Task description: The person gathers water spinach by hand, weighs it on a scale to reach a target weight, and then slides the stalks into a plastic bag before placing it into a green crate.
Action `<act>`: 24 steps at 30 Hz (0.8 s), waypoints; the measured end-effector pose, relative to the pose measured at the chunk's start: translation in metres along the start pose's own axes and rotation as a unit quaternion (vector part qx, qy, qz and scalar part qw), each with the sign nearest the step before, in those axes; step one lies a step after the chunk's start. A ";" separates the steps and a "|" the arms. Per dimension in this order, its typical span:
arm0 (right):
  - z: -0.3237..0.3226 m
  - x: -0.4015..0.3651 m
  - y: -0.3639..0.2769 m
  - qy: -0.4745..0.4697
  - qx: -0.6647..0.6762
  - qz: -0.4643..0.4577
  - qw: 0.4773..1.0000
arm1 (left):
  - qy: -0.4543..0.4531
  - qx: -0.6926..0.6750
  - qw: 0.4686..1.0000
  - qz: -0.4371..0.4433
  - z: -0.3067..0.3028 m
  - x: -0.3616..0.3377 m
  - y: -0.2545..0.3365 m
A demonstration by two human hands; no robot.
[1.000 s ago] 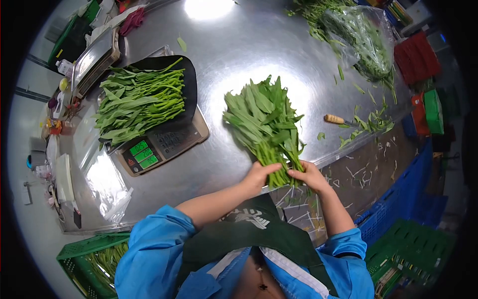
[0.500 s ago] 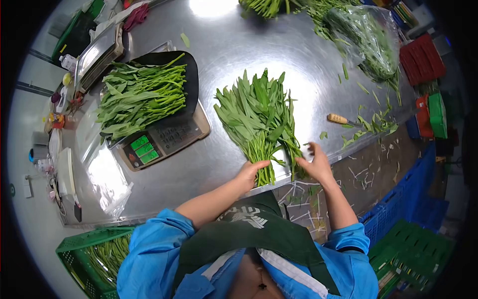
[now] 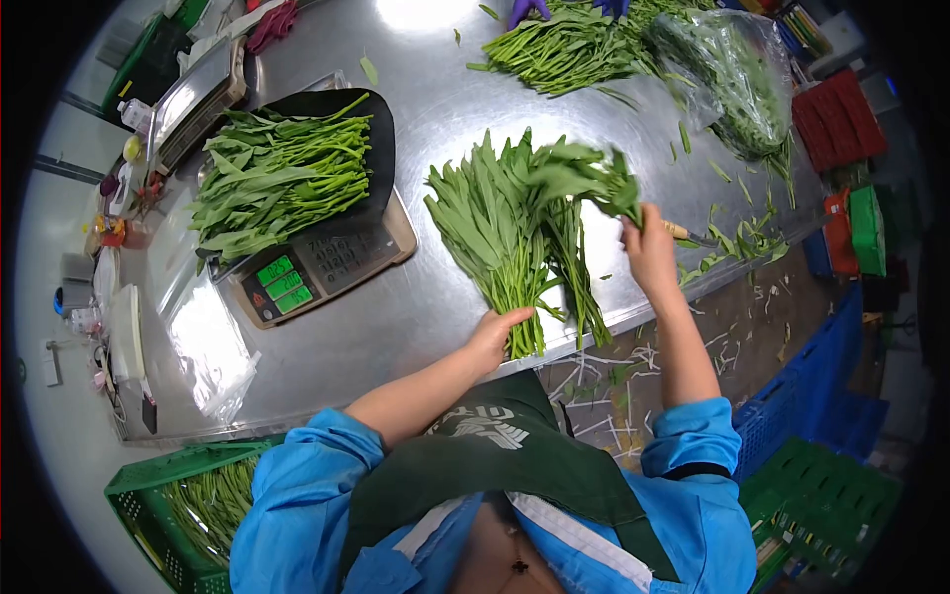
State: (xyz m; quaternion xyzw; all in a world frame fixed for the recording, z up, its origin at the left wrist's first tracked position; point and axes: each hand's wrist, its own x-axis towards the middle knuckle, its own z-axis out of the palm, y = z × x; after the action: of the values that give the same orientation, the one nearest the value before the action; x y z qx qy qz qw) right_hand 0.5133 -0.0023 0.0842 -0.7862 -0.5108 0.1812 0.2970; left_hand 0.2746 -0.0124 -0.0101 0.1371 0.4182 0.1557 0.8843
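A bunch of water spinach [image 3: 485, 208] lies on the steel table, leaves away from me and stems toward the near edge. My left hand [image 3: 490, 339] is closed round its stem ends. To the right, my right hand [image 3: 649, 255] grips a smaller tuft of water spinach [image 3: 584, 176] by its leafy tops, with loose stems [image 3: 576, 287] hanging toward the table edge beside the bunch. Just behind that hand is a knife with a wooden handle [image 3: 677, 231], partly hidden by the fingers.
On the left, a digital scale [image 3: 287, 287] bears a black pan [image 3: 384, 139] heaped with greens. A co-worker's purple-gloved hands [image 3: 529, 10] touch a pile of greens [image 3: 564, 49] at the far side. A plastic bag of greens [image 3: 727, 79] and cut leaves [image 3: 742, 238] lie right. Green crate [image 3: 148, 480] below left.
My right hand has moved up and right from the stems to the leafy tops, lifting a tuft. My left hand keeps its hold. Purple-gloved hands have appeared at the far pile, which has shifted nearer.
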 end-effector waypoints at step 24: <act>0.140 0.091 -0.256 0.095 0.361 -0.368 0.852 | -0.106 0.499 0.850 0.131 -0.040 -0.049 0.004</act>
State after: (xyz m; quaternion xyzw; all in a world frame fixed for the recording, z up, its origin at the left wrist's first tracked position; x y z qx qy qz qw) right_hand 0.2900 0.1971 0.1464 -0.3912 -0.6312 0.1548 0.6516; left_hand 0.2136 -0.0235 0.0010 0.6292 0.3215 0.0254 0.7072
